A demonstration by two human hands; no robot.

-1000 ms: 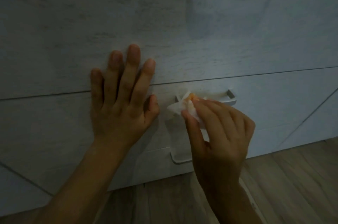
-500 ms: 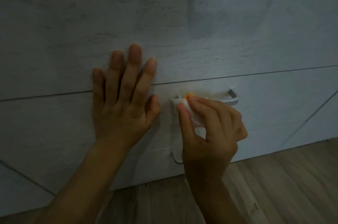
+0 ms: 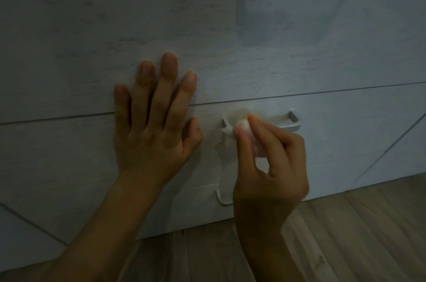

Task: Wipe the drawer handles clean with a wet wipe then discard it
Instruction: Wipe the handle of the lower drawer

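Observation:
A white bar handle [image 3: 291, 124] runs across the pale drawer front [image 3: 345, 134]. My right hand [image 3: 269, 164] pinches a crumpled white wet wipe [image 3: 237, 121] between thumb and fingers and holds it against the handle's left end. My left hand [image 3: 154, 129] lies flat with spread fingers on the drawer fronts, just left of the handle. Below, the left end of a second handle [image 3: 221, 200] shows on the lower drawer; my right hand hides the rest of it.
A tall whitewashed wood panel [image 3: 207, 28] fills the upper view above the drawer seam. Wood plank floor [image 3: 345, 235] runs along the bottom right, under the cabinet's base. The light is dim.
My right hand has slid the wipe leftward along the upper handle to its left end. My left hand has stayed pressed on the drawer fronts.

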